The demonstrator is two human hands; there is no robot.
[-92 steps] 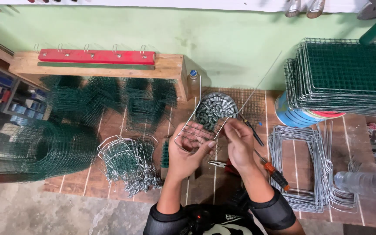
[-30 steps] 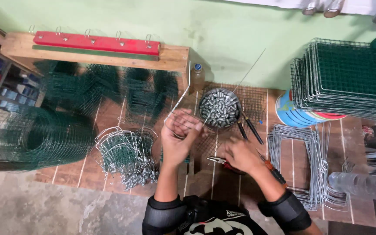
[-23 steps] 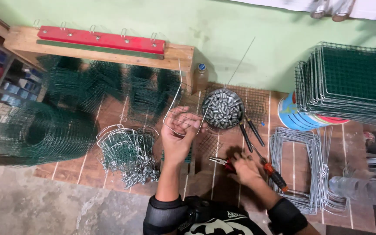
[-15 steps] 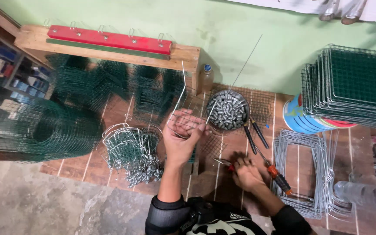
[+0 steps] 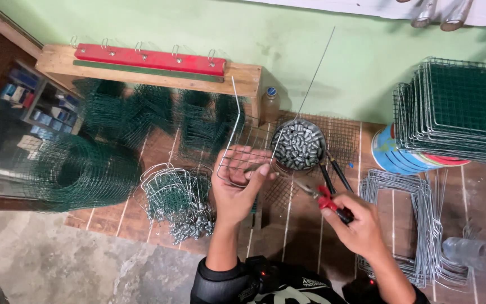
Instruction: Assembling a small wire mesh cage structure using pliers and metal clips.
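Here the wooden floor (image 5: 142,222) carries everything, running from a bare concrete patch at the near left to the green wall (image 5: 333,50) at the far side. At far right a tall stack of green mesh panels (image 5: 457,107) sits over a blue drum (image 5: 392,155), and at left a roll of green mesh (image 5: 80,171) lies on its side. Against the wall stands a wooden bench (image 5: 158,70) with a red strip and hooks on top, folded green mesh pieces (image 5: 192,121) crowded under and before it. At near right lies a pile of bare wire frames (image 5: 412,219). Near the left of the middle sits a heap of small wire cages (image 5: 178,197). A round bowl of metal clips (image 5: 298,145) stands between the hands and the wall, black-handled tools (image 5: 333,174) just right of it. The left hand (image 5: 237,188) is raised in the middle, its grip closed with fingers curled around a small bent wire piece (image 5: 237,155), whose thin rods rise toward the wall. The right hand (image 5: 358,231), nearer and to the right, has its grip closed around red-handled pliers (image 5: 324,198), the nose pointing left toward the left hand without touching it.
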